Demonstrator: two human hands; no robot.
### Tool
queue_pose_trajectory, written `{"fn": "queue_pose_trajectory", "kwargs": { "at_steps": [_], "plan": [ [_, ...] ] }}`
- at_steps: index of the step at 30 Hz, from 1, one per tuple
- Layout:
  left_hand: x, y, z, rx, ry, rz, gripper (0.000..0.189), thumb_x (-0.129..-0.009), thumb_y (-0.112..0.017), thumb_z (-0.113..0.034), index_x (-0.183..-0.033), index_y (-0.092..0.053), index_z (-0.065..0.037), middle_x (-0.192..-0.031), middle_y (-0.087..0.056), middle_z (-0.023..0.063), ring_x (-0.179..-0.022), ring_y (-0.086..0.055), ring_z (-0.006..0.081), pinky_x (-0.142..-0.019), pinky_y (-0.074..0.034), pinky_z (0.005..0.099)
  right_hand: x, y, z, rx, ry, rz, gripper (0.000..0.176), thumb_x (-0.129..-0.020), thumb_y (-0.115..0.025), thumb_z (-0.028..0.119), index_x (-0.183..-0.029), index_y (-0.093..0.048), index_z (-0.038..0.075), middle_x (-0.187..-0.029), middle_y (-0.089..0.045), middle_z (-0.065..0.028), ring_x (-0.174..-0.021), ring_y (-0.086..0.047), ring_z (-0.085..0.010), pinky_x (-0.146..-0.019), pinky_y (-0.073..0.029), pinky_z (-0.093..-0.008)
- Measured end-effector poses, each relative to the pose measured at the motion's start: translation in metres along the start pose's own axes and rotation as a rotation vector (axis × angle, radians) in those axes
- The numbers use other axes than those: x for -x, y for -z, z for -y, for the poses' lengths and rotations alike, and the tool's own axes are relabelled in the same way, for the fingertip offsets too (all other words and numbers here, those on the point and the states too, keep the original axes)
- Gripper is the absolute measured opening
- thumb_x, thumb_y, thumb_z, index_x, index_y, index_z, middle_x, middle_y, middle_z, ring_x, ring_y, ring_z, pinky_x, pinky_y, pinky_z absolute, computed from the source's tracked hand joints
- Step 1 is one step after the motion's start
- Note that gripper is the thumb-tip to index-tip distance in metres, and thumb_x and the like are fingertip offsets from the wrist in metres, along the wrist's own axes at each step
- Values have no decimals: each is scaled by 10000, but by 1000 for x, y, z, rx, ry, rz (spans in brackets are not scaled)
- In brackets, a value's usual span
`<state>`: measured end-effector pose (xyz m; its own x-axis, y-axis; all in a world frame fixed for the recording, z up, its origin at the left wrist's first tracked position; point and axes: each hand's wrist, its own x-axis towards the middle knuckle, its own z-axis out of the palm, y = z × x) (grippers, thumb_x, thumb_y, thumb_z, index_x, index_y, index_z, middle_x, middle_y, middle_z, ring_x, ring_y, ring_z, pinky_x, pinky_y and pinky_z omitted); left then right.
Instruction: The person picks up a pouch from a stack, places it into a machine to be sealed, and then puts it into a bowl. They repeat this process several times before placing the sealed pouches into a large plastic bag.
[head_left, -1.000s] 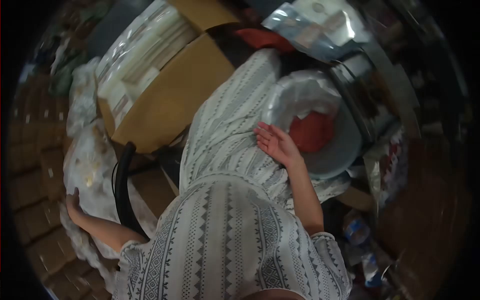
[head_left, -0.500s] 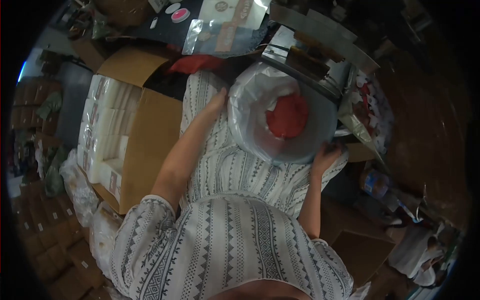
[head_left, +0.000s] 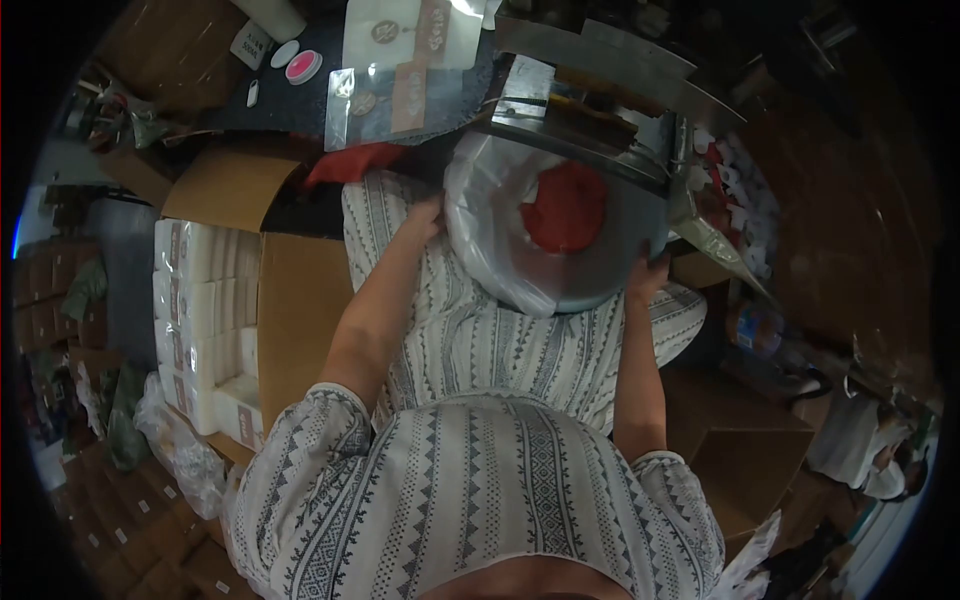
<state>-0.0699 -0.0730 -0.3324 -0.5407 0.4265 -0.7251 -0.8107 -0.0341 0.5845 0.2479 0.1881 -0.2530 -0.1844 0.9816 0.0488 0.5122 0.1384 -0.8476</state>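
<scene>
A round grey-blue tub (head_left: 592,298) sits at my lap, lined with a clear plastic bag (head_left: 490,250) folded over its left and front rim. A red item (head_left: 566,207), perhaps cloth or a filled bag, lies inside it. My left hand (head_left: 429,218) is at the tub's left side against the bag, its fingertips partly hidden. On the opposite side, my right hand (head_left: 648,276) grips the tub near its rim, with the fingers curled and dim.
A machine (head_left: 590,120) stands just beyond the tub. On the dark table are printed pouches (head_left: 405,95) and a pink-topped round container (head_left: 303,67). At my left, an open carton (head_left: 305,300) holds stacked white packs (head_left: 205,320). Another carton (head_left: 750,455) stands at right.
The tub sits slightly higher and further left in view, nearer the machine. My right hand has moved up along with it. My left hand stays at its left side.
</scene>
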Motion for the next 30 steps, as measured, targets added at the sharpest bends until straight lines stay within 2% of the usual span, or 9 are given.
{"fn": "queue_pose_trajectory", "kwargs": {
  "at_steps": [6,10,12,15,19,21,22,24,30],
  "plan": [
    [56,-29,-14,-388,33,86,295,-800,-685,-145,-1037,-615,17,-1009,-652,111,-885,-643,219,-770,-530,367,-6,-6,-6,58,-10,-22,506,-868,-608,350,-1120,-519,-80,-1058,-591,-287,-987,-565,-433,-835,-437,-441],
    [69,-30,-22,-320,-54,16,310,-785,-697,-146,-1037,-618,15,-976,-655,114,-850,-637,187,-735,-513,325,-4,-7,-4,124,-34,-28,536,-876,-580,379,-1169,-496,-62,-1107,-569,-294,-1039,-539,-442,-851,-428,-458],
    [76,-17,-34,-674,-527,-240,309,-751,-724,-122,-1014,-622,3,-928,-651,120,-843,-620,157,-718,-477,263,-4,-7,-9,136,-34,-14,541,-880,-572,384,-1177,-488,-61,-1116,-564,-295,-1050,-528,-449,-855,-425,-460],
    [138,-15,-73,-830,-718,-492,227,-763,-712,-142,-919,-611,-13,-819,-624,117,-785,-593,150,-681,-452,262,-8,-4,-17,116,-24,24,558,-888,-559,392,-1205,-463,-57,-1130,-555,-299,-1070,-508,-461,-866,-417,-462],
    [211,-33,-78,-946,-1010,-349,186,-793,-697,-172,-820,-574,-35,-814,-582,89,-801,-558,140,-743,-438,278,-5,3,-4,77,-114,136,556,-901,-544,396,-1212,-436,-53,-1152,-540,-309,-1101,-497,-459,-891,-401,-454],
    [222,-42,-69,-1210,-1335,-113,176,-862,-632,-208,-845,-577,-42,-929,-575,75,-863,-538,147,-819,-415,304,-11,-4,-28,90,-35,109,549,-901,-550,392,-1186,-437,-64,-1155,-537,-312,-1097,-504,-448,-893,-398,-451],
    [207,-30,-65,-1209,-1333,-118,176,-862,-632,-208,-845,-577,-42,-929,-575,75,-863,-538,147,-819,-415,304,-15,-9,-40,96,47,76,544,-900,-556,388,-1159,-439,-75,-1158,-533,-314,-1093,-512,-438,-896,-396,-448],
    [177,-14,-64,317,-542,155,273,-931,-532,-290,-992,-580,-28,-1100,-564,71,-996,-527,159,-898,-383,308,-15,-12,-42,89,17,53,531,-898,-565,372,-1133,-445,-89,-1150,-533,-311,-1074,-518,-428,-896,-392,-446],
    [185,-21,-70,46,-465,85,428,-972,-428,-384,-1170,-528,-18,-971,-587,36,-815,-547,130,-739,-446,291,-12,-1,-31,-4,-56,128,485,-892,-591,325,-1123,-471,-85,-1125,-541,-278,-1016,-530,-405,-911,-390,-425]
  ]
}}
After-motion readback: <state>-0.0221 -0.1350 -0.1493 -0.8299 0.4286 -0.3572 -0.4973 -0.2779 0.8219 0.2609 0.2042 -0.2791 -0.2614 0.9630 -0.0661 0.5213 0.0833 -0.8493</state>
